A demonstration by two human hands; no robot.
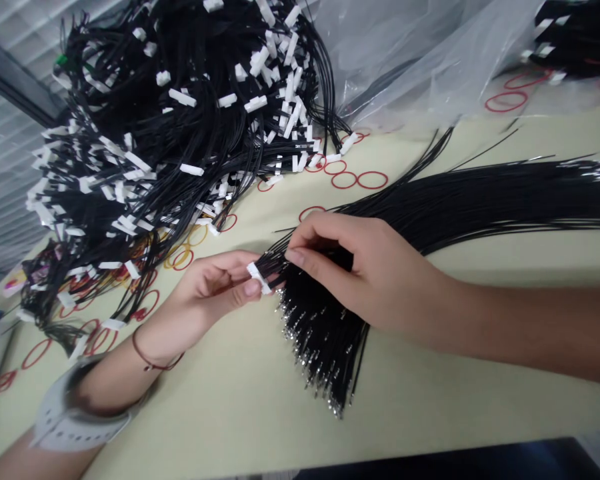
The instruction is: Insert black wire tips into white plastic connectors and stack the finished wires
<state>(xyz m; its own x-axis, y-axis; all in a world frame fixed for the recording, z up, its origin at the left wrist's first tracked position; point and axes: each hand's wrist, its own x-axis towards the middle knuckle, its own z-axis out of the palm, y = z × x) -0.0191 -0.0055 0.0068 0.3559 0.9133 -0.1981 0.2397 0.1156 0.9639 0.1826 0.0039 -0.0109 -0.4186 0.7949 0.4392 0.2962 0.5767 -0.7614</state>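
A white connector (pixel 259 277) with several black wires in it is pinched between the thumb and fingers of my left hand (pixel 215 293). Just right of it, my right hand (pixel 365 267) has its thumb and index finger closed together at the black wires; whether they grip one wire is too small to tell. Under and beside my right hand lies a large bundle of black wires (pixel 480 203), stretching to the right edge. Its near ends, with silvery metal tips (pixel 313 363), fan out below my hands.
A big heap of black wires with white connectors (pixel 180 120) fills the upper left. Red rubber bands (pixel 344 180) lie scattered on the pale table (pixel 220 413). Clear plastic bags (pixel 405 60) and more wires (pixel 580 40) are at the back right.
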